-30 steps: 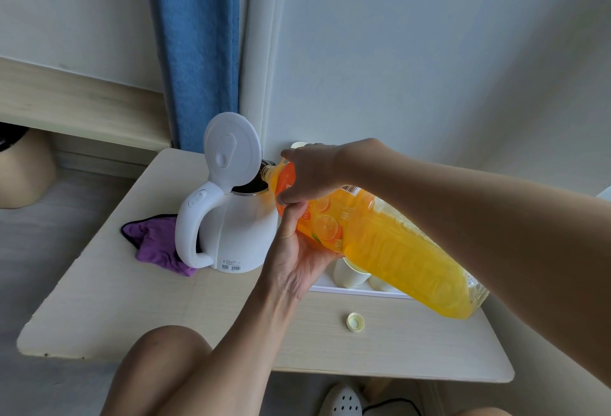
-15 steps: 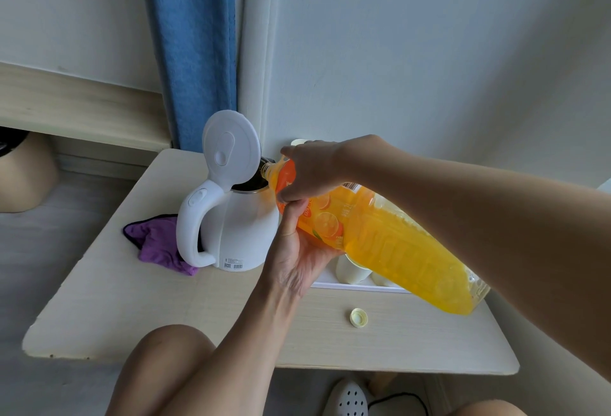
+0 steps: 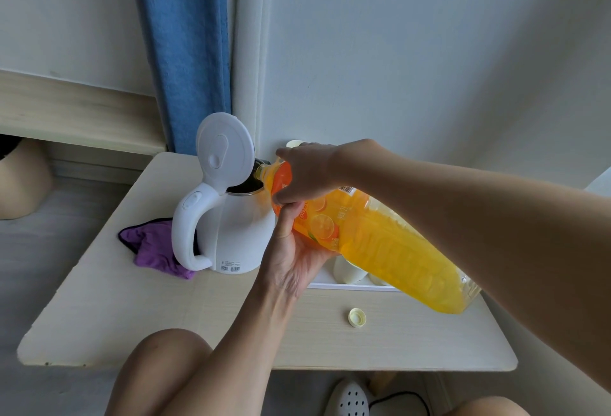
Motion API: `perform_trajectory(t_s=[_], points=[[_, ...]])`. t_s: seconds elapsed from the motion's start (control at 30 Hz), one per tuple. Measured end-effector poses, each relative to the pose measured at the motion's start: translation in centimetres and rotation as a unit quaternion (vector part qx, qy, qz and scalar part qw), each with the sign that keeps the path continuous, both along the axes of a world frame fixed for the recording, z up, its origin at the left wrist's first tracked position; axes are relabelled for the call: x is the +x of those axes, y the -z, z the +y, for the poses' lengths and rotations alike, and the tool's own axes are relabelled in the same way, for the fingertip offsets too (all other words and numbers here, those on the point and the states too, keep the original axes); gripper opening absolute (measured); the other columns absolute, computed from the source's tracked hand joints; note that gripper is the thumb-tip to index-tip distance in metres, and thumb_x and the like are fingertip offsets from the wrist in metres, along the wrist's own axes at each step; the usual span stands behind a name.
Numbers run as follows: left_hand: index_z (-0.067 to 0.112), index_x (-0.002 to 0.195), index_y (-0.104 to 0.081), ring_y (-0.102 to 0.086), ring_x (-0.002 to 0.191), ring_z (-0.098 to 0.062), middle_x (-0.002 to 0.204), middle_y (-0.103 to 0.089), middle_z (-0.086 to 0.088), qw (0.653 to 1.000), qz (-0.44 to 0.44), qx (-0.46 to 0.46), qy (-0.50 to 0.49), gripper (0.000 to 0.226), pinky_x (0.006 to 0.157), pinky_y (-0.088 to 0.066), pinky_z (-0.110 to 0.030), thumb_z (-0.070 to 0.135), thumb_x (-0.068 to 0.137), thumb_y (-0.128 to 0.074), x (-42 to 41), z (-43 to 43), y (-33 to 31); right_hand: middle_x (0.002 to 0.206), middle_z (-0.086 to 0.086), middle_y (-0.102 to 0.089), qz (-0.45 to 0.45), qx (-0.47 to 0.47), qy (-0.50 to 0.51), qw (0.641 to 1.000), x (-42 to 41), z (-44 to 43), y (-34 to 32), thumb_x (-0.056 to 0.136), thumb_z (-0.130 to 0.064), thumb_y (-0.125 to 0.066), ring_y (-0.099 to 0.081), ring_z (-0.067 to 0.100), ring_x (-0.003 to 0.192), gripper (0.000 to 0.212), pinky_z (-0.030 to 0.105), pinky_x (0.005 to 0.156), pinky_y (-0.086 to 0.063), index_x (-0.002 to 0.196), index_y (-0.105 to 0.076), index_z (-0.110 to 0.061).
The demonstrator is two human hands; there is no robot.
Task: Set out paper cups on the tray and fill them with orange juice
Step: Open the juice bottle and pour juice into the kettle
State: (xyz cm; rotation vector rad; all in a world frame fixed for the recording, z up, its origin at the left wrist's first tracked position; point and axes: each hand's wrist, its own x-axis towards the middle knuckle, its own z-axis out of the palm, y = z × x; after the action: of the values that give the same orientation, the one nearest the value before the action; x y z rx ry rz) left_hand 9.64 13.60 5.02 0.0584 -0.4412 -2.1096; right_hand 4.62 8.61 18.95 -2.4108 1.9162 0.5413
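Head view: I've got the big juice bottle tipped low across the desk, both hands on it. My right hand wraps the neck from above. My left hand cups the shoulder from below, thumb up the label. Its mouth sits right at the open rim of the white kettle, whose lid stands up. I can't tell if any juice is running.

The paper cups stand on the white tray toward the desk's back right corner, under the bottle's belly, so I can't see how full they are. The yellow cap lies off near the front edge.

As I judge it, the cups are the target, so the mouth needs to be over a cup rim. This bottle is nearly full and heavy: I'd tilt it slowly, left hand carrying the weight, right hand steering. A full bottle can surge, and light cups could tip over.
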Motion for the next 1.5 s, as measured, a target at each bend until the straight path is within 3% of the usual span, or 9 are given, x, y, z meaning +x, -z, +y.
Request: perform_trajectory(t_s=[0.2,0.3,0.47,0.63,0.97,1.2,1.5], points=[[0.015,0.150,-0.050,-0.062,0.123,-0.043,0.138,-0.061,-0.021,1.000,-0.026,-0.008,-0.005,0.093,0.094,-0.050,-0.067,0.032,0.070,-0.093,0.1,0.1,0.3,0.132,0.007,-0.056,-0.025,0.002,0.000,1.000,-0.3,0.5,0.2,0.087,-0.057,-0.060,-0.058,0.028,0.114,0.077,0.038,0.085,-0.053,0.147,-0.034,-0.018],[0.015,0.143,-0.056,-0.064,0.120,-0.041,0.135,-0.063,-0.020,1.000,-0.023,-0.010,-0.005,0.086,0.093,-0.051,-0.066,0.033,0.068,-0.093,0.1,0.1,0.2,0.133,0.007,-0.056,-0.021,0.003,0.003,1.000,-0.3,0.4,0.2,0.085,-0.059,-0.060,-0.057,0.029,0.115,0.079,0.043,0.090,-0.054,0.148,-0.032,-0.019],[0.015,0.147,-0.052,-0.063,0.121,-0.042,0.137,-0.061,-0.021,1.000,-0.010,-0.008,0.001,0.091,0.089,-0.054,-0.064,0.033,0.068,-0.093,-0.1,0.0,0.2,0.133,0.006,-0.056,-0.005,0.002,0.000,1.000,-0.1,0.1,0.2,0.085,-0.059,-0.060,-0.058,0.028,0.115,0.078,0.041,0.088,-0.054,0.146,-0.034,-0.019],[0.015,0.138,-0.063,-0.066,0.118,-0.041,0.134,-0.064,-0.021,1.000,0.000,-0.016,0.008,0.077,0.089,-0.055,-0.063,0.032,0.069,-0.093,0.0,0.0,0.3,0.131,0.006,-0.057,-0.004,0.002,0.005,1.000,0.0,-0.1,0.3,0.084,-0.060,-0.060,-0.059,0.028,0.111,0.077,0.041,0.087,-0.055,0.145,-0.036,-0.020],[0.015,0.147,-0.052,-0.063,0.121,-0.042,0.137,-0.062,-0.021,1.000,-0.001,-0.017,0.015,0.088,0.091,-0.054,-0.064,0.031,0.071,-0.092,0.1,-0.1,0.3,0.130,0.007,-0.058,0.009,-0.006,-0.004,1.000,0.3,-0.2,0.2,0.085,-0.060,-0.060,-0.059,0.027,0.111,0.077,0.039,0.085,-0.055,0.145,-0.036,-0.018],[0.016,0.153,-0.047,-0.057,0.127,-0.043,0.141,-0.058,-0.021,0.999,-0.028,-0.024,0.013,0.095,0.098,-0.046,-0.068,0.033,0.071,-0.092,0.1,-0.2,0.6,0.134,0.007,-0.055,-0.024,0.000,0.006,1.000,-0.4,0.3,0.5,0.087,-0.057,-0.059,-0.057,0.029,0.116,0.079,0.037,0.082,-0.051,0.150,-0.029,-0.019],[0.016,0.155,-0.043,-0.060,0.126,-0.042,0.141,-0.059,-0.021,0.995,-0.093,-0.029,0.018,0.094,0.090,-0.053,-0.064,0.033,0.074,-0.090,1.4,-0.2,0.6,0.144,0.010,-0.045,-0.120,-0.011,0.034,0.992,-1.5,1.6,1.2,0.088,-0.058,-0.061,-0.053,0.033,0.122,0.085,0.040,0.088,-0.053,0.155,-0.020,-0.025]])
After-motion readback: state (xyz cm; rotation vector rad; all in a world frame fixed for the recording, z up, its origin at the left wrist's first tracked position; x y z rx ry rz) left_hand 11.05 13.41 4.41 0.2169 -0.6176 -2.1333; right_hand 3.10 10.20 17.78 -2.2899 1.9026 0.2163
